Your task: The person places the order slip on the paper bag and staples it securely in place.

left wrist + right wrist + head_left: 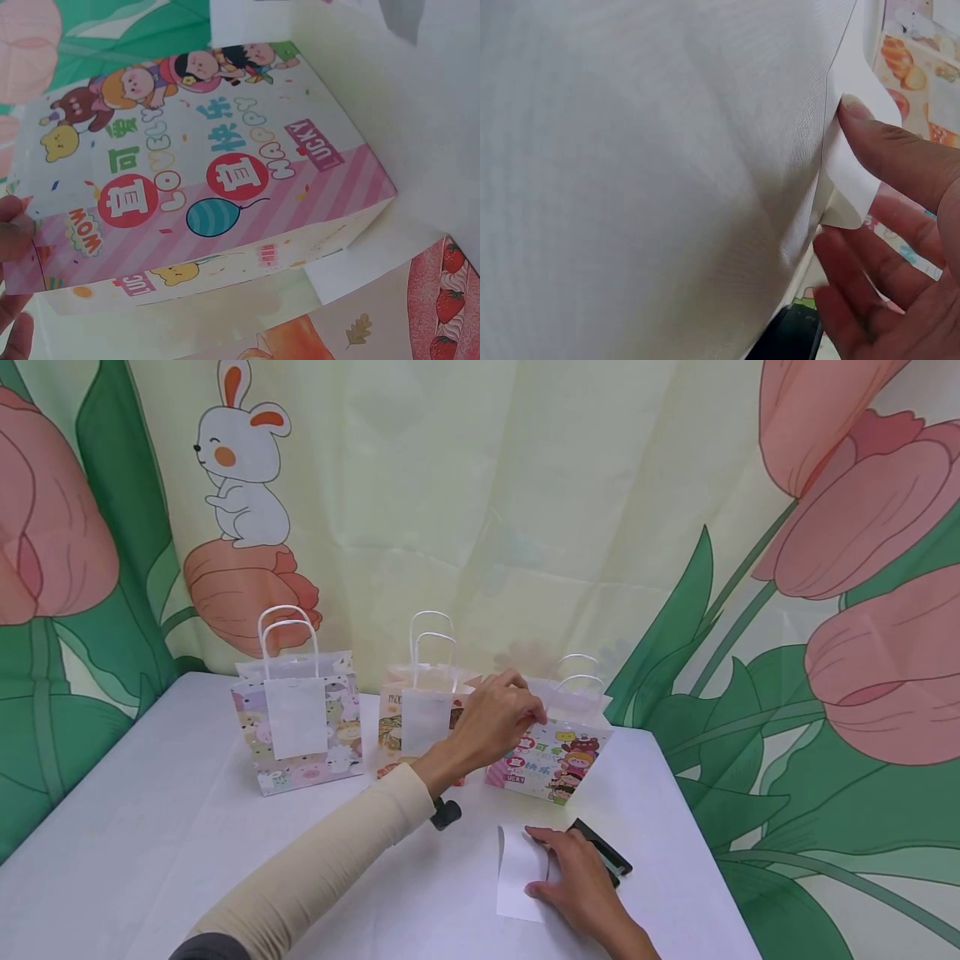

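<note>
In the head view my left hand (pixel 498 714) pinches the top edge of the paper gift bag (pixel 558 764) at the right, which has cartoon figures and white handles. The left wrist view shows fingertips (pixel 16 234) on the rim of that bag (pixel 187 150). Below it, my right hand (pixel 585 885) grips a blank white paper slip (pixel 519 881) between thumb and fingers, low over the table. The slip (pixel 853 161) bends under the thumb in the right wrist view. Partly hidden behind the right hand lies a black, long object (pixel 602 847); its kind is unclear.
A lilac animal-print bag (pixel 345 714) stands at the left with a white slip (pixel 296 718) on its front. The food-print bag (pixel 390 731) in the middle also bears a white slip (pixel 423 722). A white cloth covers the table (pixel 187 827), and a printed curtain (pixel 540 527) hangs behind.
</note>
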Demonstrator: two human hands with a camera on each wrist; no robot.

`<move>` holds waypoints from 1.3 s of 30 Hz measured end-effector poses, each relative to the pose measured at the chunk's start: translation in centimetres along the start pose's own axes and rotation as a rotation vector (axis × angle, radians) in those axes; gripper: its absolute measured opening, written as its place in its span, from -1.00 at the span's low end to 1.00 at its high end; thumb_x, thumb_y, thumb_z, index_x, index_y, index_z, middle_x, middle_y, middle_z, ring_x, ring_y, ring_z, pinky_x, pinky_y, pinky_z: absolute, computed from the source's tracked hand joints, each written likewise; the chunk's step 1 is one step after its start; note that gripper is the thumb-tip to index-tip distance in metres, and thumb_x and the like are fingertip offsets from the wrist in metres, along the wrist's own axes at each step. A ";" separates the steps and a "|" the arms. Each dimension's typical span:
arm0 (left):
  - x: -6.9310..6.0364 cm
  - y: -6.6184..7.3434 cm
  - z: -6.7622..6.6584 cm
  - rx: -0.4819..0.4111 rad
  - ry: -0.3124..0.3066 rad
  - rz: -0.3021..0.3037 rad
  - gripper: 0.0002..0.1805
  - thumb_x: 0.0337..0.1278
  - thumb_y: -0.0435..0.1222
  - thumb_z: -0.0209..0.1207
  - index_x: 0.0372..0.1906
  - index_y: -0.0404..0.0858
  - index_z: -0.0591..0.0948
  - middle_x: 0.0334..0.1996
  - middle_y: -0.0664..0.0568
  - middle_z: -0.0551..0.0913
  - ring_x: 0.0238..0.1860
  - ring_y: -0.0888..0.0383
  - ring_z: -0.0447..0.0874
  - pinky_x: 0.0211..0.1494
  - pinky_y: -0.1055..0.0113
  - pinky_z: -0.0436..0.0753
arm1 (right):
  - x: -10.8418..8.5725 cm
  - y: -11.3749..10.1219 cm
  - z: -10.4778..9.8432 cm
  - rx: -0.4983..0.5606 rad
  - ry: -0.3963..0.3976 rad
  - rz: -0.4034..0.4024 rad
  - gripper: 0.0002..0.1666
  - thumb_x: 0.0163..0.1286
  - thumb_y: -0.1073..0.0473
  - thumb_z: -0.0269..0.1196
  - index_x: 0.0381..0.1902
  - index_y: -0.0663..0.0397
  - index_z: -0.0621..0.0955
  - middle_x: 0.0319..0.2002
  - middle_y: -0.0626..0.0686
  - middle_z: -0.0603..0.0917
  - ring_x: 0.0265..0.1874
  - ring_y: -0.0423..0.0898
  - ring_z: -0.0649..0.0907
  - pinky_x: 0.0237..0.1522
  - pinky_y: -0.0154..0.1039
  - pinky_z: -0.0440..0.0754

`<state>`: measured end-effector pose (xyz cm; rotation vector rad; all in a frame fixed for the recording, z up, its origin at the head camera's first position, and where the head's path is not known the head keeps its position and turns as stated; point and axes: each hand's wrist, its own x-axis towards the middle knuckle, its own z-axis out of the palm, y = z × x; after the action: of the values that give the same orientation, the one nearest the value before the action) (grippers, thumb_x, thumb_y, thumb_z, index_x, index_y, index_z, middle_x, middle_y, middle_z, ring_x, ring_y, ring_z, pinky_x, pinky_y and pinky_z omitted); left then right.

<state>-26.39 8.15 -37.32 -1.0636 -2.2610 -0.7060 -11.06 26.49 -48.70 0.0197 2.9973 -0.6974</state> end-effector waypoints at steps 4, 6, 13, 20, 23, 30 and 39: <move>0.0 0.0 0.0 0.000 0.001 0.002 -0.88 0.33 -0.32 0.39 -0.25 -0.03 0.87 -0.30 0.21 0.87 -0.06 0.18 0.60 0.01 0.29 0.57 | 0.0 0.1 -0.1 0.053 -0.018 -0.028 -0.13 0.01 0.08 0.72 0.33 -0.24 0.67 -0.20 -0.16 0.67 -0.27 -0.18 0.54 -0.06 -0.19 0.64; -0.1 0.0 0.0 -0.001 0.003 0.001 -0.89 0.33 -0.31 0.40 -0.25 -0.03 0.88 -0.30 0.21 0.87 -0.07 0.18 0.60 0.00 0.29 0.57 | -0.1 0.1 -0.1 0.076 -0.019 -0.035 -0.14 0.02 0.10 0.72 0.33 -0.25 0.67 -0.20 -0.15 0.65 -0.33 -0.20 0.54 -0.13 -0.30 0.67; -0.1 0.0 0.0 -0.002 0.009 -0.001 -0.90 0.33 -0.29 0.41 -0.24 -0.02 0.88 -0.31 0.20 0.87 -0.08 0.19 0.59 0.01 0.29 0.58 | -0.2 -0.3 -0.1 0.154 0.088 -0.026 -0.24 0.03 0.25 0.70 0.23 -0.24 0.74 0.28 0.03 0.64 -0.37 -0.22 0.60 -0.21 -0.47 0.73; -0.1 0.0 0.1 0.008 0.015 0.008 -0.91 0.33 -0.29 0.41 -0.25 -0.03 0.88 -0.32 0.19 0.87 -0.10 0.19 0.58 0.00 0.29 0.57 | 0.1 -0.6 -0.2 0.249 0.215 0.060 -0.35 0.06 0.40 0.64 0.10 -0.18 0.78 0.46 0.08 0.50 -0.36 -0.21 0.63 -0.15 -0.42 0.76; -0.1 0.0 0.1 0.008 0.013 0.007 -0.91 0.32 -0.29 0.41 -0.24 -0.03 0.88 -0.31 0.19 0.87 -0.10 0.19 0.58 0.00 0.29 0.57 | 0.2 -0.6 -0.4 0.288 0.239 0.090 -0.44 0.09 0.44 0.61 0.01 -0.15 0.80 0.36 0.05 0.58 -0.36 -0.20 0.64 -0.15 -0.45 0.75; -0.1 0.1 0.0 0.010 0.008 0.007 -0.91 0.32 -0.29 0.42 -0.24 -0.02 0.88 -0.30 0.20 0.87 -0.09 0.20 0.58 -0.02 0.29 0.56 | 0.1 -0.5 -0.7 0.362 0.219 0.083 -0.60 0.18 0.44 0.56 -0.09 -0.08 0.83 -0.17 -0.05 0.78 -0.34 -0.16 0.64 -0.24 -0.47 0.70; -0.1 0.1 0.0 0.013 0.016 0.016 -0.90 0.31 -0.31 0.41 -0.25 -0.03 0.87 -0.31 0.20 0.87 -0.09 0.19 0.59 -0.03 0.29 0.56 | 0.3 -0.9 -2.3 0.403 0.286 0.070 -0.77 0.29 0.31 0.54 -0.15 -0.10 0.84 -0.19 -0.05 0.83 -0.38 -0.16 0.67 -0.28 -0.45 0.70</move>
<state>-26.26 8.16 -37.31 -1.0652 -2.2383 -0.6897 -11.49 26.70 -46.22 0.2638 3.0310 -1.3820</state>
